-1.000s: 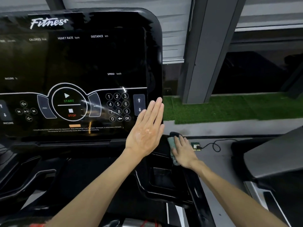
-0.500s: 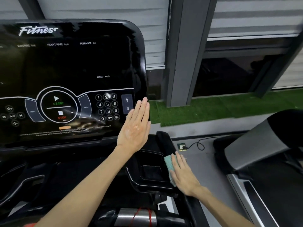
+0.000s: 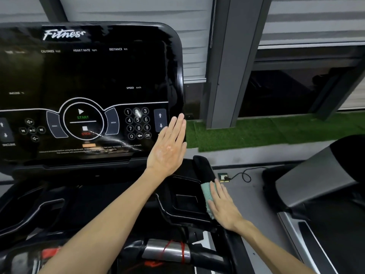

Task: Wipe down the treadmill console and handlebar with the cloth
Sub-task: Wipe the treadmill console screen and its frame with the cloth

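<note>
The big black console (image 3: pixel 88 80) is seen in the upper left of the frame, with the word Fitness written in white at its top. A green START button (image 3: pixel 82 117) and a red STOP button (image 3: pixel 86 133) are shown inside a round ring low on it, and a pad of number keys (image 3: pixel 138 123) is set to the right of the ring. The left hand (image 3: pixel 167 153) is held up flat at the lower right corner of the console, with the fingers straight and close together, and nothing is held in it. Whether the console is touched by it cannot be told. The light green cloth (image 3: pixel 206 191) is found just right of the middle of the frame, laid on the black handlebar (image 3: pixel 204 169) that runs down from the console's right side. The cloth is pressed down by the right hand (image 3: pixel 223 206), which is laid flat on it with the fingers stretched out, not curled round it. A silver bar (image 3: pixel 166 251) with red cord wound round it is seen at the bottom middle. A small box (image 3: pixel 224 177) with a black cable (image 3: pixel 245 175) is laid on the grey floor (image 3: pixel 246 194) just right of the handlebar. A green grass mat (image 3: pixel 276 133) is seen at the middle right, beside a grey post (image 3: pixel 227 66). Part of another treadmill (image 3: pixel 316 184) is seen at the lower right.
</note>
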Available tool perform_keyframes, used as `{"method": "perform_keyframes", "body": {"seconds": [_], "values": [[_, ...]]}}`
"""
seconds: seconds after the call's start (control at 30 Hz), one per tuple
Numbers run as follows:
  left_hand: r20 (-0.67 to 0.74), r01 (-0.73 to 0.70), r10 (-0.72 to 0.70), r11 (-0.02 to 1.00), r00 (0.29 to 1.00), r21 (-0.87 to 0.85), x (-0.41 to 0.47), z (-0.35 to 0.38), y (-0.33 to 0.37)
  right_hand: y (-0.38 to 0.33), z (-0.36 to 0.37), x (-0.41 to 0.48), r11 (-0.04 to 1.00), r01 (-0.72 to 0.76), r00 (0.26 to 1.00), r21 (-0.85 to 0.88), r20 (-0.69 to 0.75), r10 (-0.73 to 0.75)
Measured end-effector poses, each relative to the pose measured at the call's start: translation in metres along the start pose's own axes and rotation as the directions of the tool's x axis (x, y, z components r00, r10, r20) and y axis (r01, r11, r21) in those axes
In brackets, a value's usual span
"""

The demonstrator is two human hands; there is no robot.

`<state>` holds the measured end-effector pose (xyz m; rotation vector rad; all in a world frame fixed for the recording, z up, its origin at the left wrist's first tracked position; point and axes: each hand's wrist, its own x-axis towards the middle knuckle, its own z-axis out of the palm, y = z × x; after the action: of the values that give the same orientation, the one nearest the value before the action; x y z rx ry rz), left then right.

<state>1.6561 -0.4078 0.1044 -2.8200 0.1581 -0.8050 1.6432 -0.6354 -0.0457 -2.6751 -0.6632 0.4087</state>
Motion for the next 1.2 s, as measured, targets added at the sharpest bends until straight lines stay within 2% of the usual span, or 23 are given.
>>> {"method": "perform_keyframes", "body": {"seconds": [0.23,0.33,0.5,0.63,0.77,0.87,1.03,1.2], "values": [[0.005,0.001,-0.001,1.0,1.0,-0.003,0.001,-0.001,0.0,0.005,0.012,-0.069,0.994,0.073,0.997,0.084,-0.002,-0.073],[0.005,0.004,-0.004,1.0,1.0,-0.006,0.001,0.001,0.0,0.011,0.014,-0.075,0.992,0.102,0.995,0.069,0.008,-0.103],[0.011,0.003,-0.003,1.0,1.0,-0.003,0.001,0.002,0.001,0.001,-0.002,-0.042,0.996,0.053,0.999,0.072,-0.007,-0.053],[0.009,0.005,-0.005,1.0,1.0,-0.013,0.001,0.001,0.001,-0.007,-0.014,0.016,0.999,0.033,0.999,-0.026,-0.031,-0.034],[0.005,0.001,-0.001,1.0,1.0,-0.01,0.001,0.001,0.0,0.001,-0.007,0.042,0.999,-0.033,0.999,-0.028,0.005,0.034],[0.004,-0.002,0.002,1.0,1.0,-0.001,0.001,0.0,-0.001,0.006,-0.001,0.02,0.999,-0.004,0.999,-0.052,0.033,0.005],[0.009,0.004,-0.004,1.0,1.0,0.0,0.002,0.002,0.0,0.003,0.0,-0.057,0.995,0.095,0.995,0.028,-0.002,-0.095],[0.004,0.007,-0.007,1.0,1.0,-0.001,0.002,0.001,0.001,0.005,0.007,-0.092,0.994,0.096,0.995,0.049,0.029,-0.097]]}}
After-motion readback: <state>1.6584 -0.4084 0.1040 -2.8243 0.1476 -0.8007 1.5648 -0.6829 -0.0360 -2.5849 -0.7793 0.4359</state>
